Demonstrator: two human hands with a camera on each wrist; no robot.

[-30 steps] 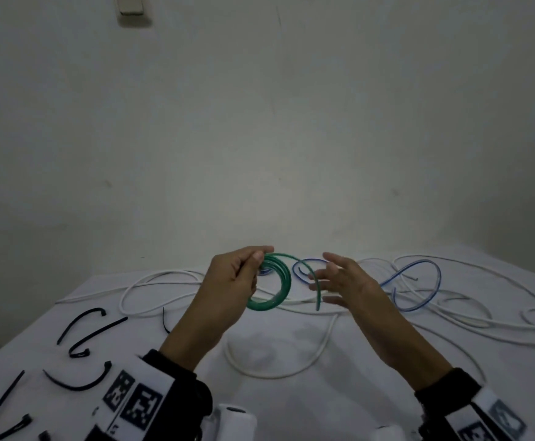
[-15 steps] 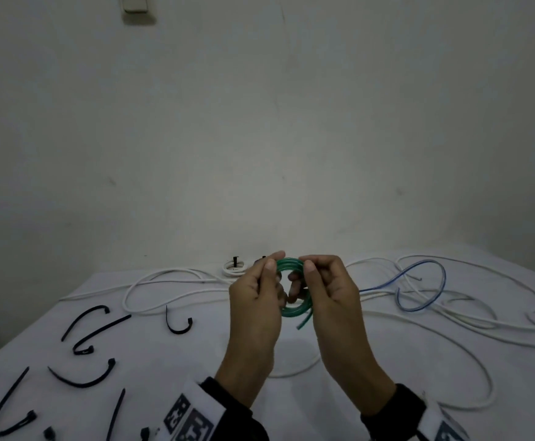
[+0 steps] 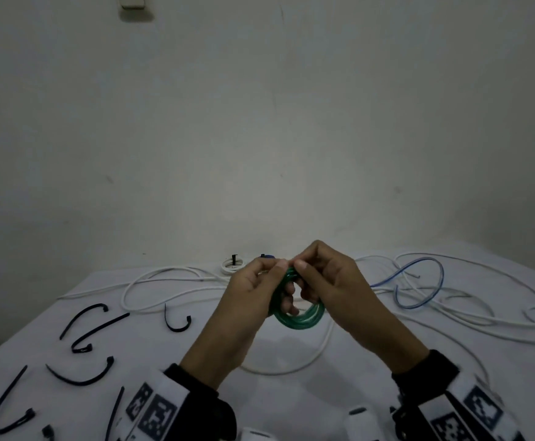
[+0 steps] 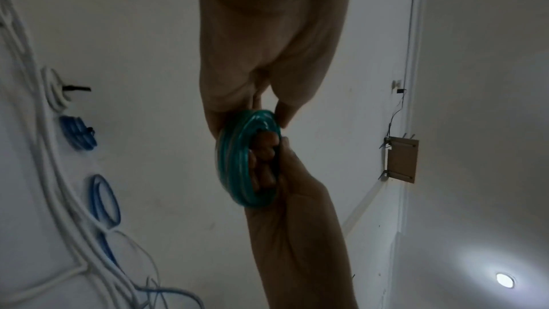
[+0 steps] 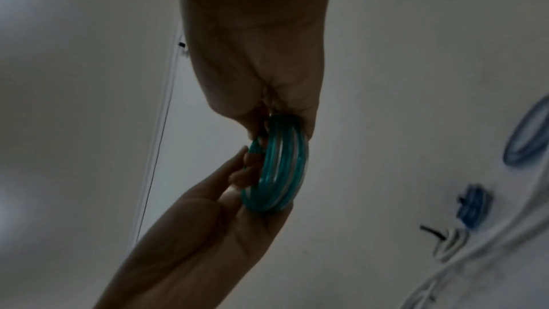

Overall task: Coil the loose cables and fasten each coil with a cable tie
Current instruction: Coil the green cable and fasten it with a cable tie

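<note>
A green cable wound into a small coil [image 3: 298,318] hangs in the air above the white table [image 3: 260,399], held between both hands. My left hand [image 3: 261,289] pinches the coil's upper left rim, and my right hand [image 3: 322,281] grips its top right with fingers curled through the ring. The same green coil [image 4: 246,163] fills the middle of the left wrist view, and the coil [image 5: 276,166] shows edge-on in the right wrist view. Several black cable ties [image 3: 85,374] lie at the left of the table.
Loose white cables [image 3: 177,292] and a blue cable [image 3: 419,281] sprawl across the back and right of the table. A tied white coil [image 3: 232,265] and a tied blue coil [image 4: 78,132] sit at the far edge by the wall.
My right hand came in from the right and took hold of the green coil. The trailing green end has been wound in, and both hands have closed together around the coil.
</note>
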